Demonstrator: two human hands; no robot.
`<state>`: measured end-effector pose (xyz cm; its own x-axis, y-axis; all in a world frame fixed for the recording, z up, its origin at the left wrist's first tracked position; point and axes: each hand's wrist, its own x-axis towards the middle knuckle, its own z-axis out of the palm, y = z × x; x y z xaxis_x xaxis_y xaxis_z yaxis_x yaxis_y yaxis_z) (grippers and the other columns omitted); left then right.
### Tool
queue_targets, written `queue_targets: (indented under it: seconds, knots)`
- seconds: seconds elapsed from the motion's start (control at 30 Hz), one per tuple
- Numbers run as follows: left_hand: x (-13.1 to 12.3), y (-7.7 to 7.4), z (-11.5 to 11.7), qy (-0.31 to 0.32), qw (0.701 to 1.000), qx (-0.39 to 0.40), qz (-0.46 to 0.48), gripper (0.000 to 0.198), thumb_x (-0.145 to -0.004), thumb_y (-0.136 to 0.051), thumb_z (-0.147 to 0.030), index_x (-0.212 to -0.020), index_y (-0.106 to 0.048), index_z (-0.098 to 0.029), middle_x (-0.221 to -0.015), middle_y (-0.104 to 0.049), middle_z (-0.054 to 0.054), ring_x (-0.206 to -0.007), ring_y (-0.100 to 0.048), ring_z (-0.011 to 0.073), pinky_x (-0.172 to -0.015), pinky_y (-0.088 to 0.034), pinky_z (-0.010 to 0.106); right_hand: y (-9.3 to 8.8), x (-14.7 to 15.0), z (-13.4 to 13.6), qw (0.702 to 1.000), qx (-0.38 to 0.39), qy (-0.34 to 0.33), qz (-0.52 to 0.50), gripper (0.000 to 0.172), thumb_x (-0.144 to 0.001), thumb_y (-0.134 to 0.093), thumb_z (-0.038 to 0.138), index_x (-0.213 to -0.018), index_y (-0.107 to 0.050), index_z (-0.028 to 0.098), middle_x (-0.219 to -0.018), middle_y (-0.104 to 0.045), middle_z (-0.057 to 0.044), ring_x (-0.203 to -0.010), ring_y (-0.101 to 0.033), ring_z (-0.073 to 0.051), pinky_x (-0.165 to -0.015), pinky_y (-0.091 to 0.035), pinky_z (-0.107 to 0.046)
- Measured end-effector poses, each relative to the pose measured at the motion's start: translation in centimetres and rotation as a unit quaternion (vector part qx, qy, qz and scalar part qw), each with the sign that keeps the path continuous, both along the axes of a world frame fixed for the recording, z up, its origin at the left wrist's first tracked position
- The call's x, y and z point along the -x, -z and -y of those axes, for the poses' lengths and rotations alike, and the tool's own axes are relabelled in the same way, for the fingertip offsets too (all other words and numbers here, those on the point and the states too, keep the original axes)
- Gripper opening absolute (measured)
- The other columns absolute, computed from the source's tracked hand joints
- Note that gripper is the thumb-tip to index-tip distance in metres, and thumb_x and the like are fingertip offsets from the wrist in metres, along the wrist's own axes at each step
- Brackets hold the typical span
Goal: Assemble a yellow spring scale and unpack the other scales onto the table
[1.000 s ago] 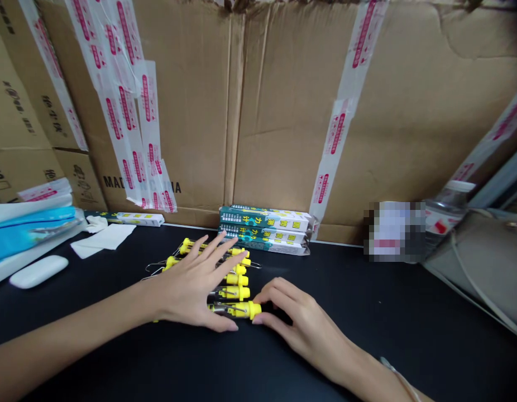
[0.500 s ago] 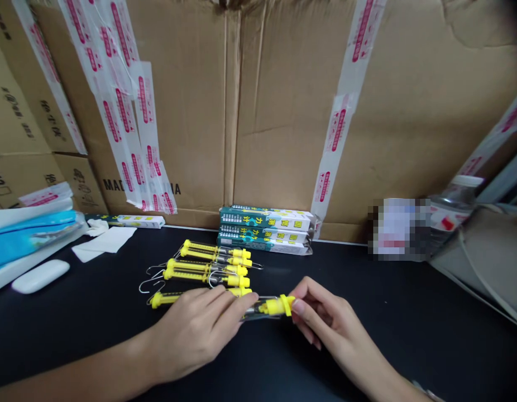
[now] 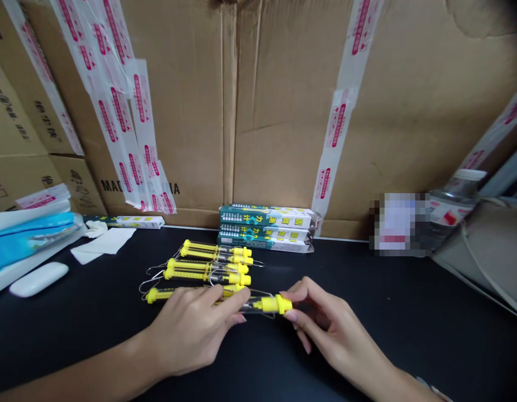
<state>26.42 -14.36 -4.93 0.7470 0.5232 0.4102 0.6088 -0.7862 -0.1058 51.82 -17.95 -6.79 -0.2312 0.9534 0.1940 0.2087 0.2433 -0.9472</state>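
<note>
A clear tube with a yellow end cap (image 3: 275, 304) lies sideways between my hands. My left hand (image 3: 200, 324) is wrapped round its left part and hides that end. The thumb and forefinger of my right hand (image 3: 325, 321) pinch the yellow cap at its right end. Thin metal wire shows beside the tube. Just behind my left hand, several similar yellow spring scales (image 3: 208, 265) with wire hooks lie side by side on the black table (image 3: 283, 363). One of them is partly covered by my left fingers.
Several printed boxes (image 3: 264, 229) are stacked by the cardboard wall (image 3: 283, 111), with another box (image 3: 141, 221) further left. White paper (image 3: 103, 245), a white mouse-shaped object (image 3: 39, 279) and a blue package (image 3: 32, 234) are at left. A bottle (image 3: 449, 212) and grey bag (image 3: 488, 251) stand right.
The right thumb and forefinger have shifted slightly left onto the yellow cap, which now shows a different side. The left thumb is more visible below the tube.
</note>
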Motion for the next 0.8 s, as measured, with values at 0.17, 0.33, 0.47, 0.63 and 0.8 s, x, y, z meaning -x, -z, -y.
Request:
queue_targets:
  seconds: [0.17,0.33,0.47,0.63,0.8]
  knots:
    - [0.0,0.0,0.2,0.001,1.0,0.013,-0.01,0.02,-0.099,-0.046,-0.03,-0.113,-0.058,-0.022,-0.078,-0.072,0.003,-0.06,-0.072,0.0253,-0.046,-0.045,0.031,-0.4,0.2,-0.3,0.993,0.082,-0.015,-0.078,0.039,-0.087,-0.068,0.055,-0.08,-0.05,0.021,-0.07,-0.054,0.004,-0.047,-0.047,-0.006,-0.035,-0.042,-0.015]
    - [-0.2,-0.3,0.0,0.008,1.0,0.025,-0.015,0.016,-0.101,-0.046,-0.031,-0.099,-0.058,-0.02,-0.076,-0.072,0.002,-0.062,-0.073,0.0277,-0.046,-0.045,0.034,-0.3,0.1,-0.5,0.996,0.045,0.005,-0.082,0.034,-0.088,-0.07,0.048,-0.081,-0.054,0.019,-0.076,-0.055,0.003,-0.048,-0.046,-0.004,-0.041,-0.043,-0.016]
    - [-0.1,0.1,-0.2,0.013,1.0,0.0,0.028,0.021,-0.104,-0.043,-0.038,-0.101,-0.058,-0.023,-0.075,-0.073,-0.002,-0.057,-0.072,0.025,-0.043,-0.043,0.033,-0.4,0.0,-0.8,0.994,0.043,0.026,-0.097,0.031,-0.081,-0.079,0.042,-0.082,-0.057,0.02,-0.078,-0.055,0.003,-0.062,-0.051,-0.008,-0.05,-0.048,-0.017]
    - [0.0,0.4,-0.2,0.025,0.996,-0.024,0.077,0.028,-0.106,-0.039,-0.042,-0.107,-0.059,-0.024,-0.079,-0.076,-0.003,-0.056,-0.073,0.0216,-0.044,-0.046,0.032,-0.4,-0.2,-1.4,0.992,0.071,0.027,-0.105,0.041,-0.074,-0.084,0.045,-0.101,-0.065,0.02,-0.078,-0.058,0.001,-0.066,-0.054,-0.011,-0.048,-0.05,-0.017]
    - [-0.2,0.1,-0.1,0.008,0.996,-0.057,0.068,0.037,-0.107,-0.034,-0.043,-0.099,-0.061,-0.019,-0.066,-0.072,-0.002,-0.05,-0.071,0.0207,-0.041,-0.042,0.032,-0.2,-0.4,-1.5,0.989,0.134,0.015,-0.061,0.042,-0.08,-0.074,0.056,-0.09,-0.062,0.017,-0.064,-0.059,0.004,-0.04,-0.035,-0.002,-0.029,-0.027,-0.01]
